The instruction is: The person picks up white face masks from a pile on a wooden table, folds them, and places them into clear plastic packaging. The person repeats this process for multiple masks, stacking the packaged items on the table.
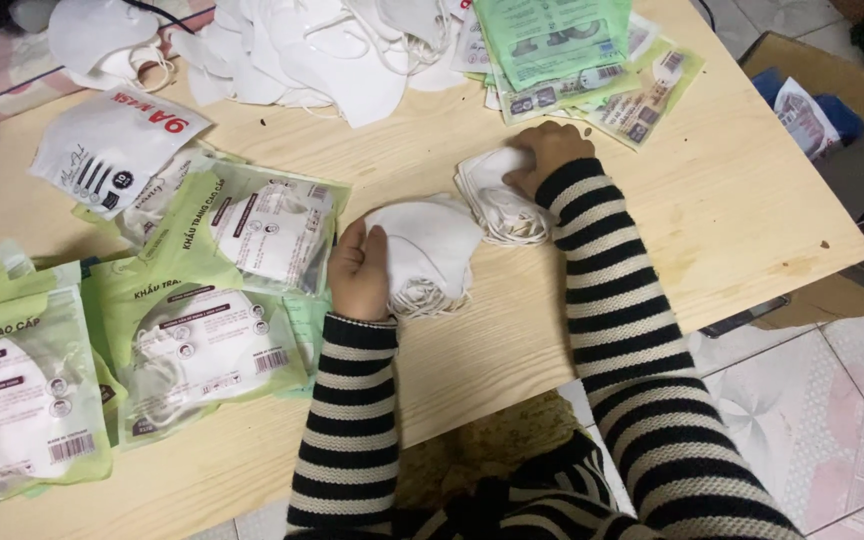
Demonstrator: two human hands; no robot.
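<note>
My left hand (357, 272) grips a stack of folded white face masks (430, 252) lying on the wooden table (742, 200), with their ear loops hanging toward me. My right hand (549, 150) rests on a second, smaller stack of white masks (500, 200) just to the right and slightly farther away. Both arms wear black-and-white striped sleeves. The two stacks lie side by side and almost touch.
Filled green-and-clear mask packets (202, 345) lie to the left. A white packet (112, 145) sits at the far left. A loose heap of white masks (312, 50) and empty green packets (552, 45) lie at the back. Tiled floor (812, 400) shows on the right.
</note>
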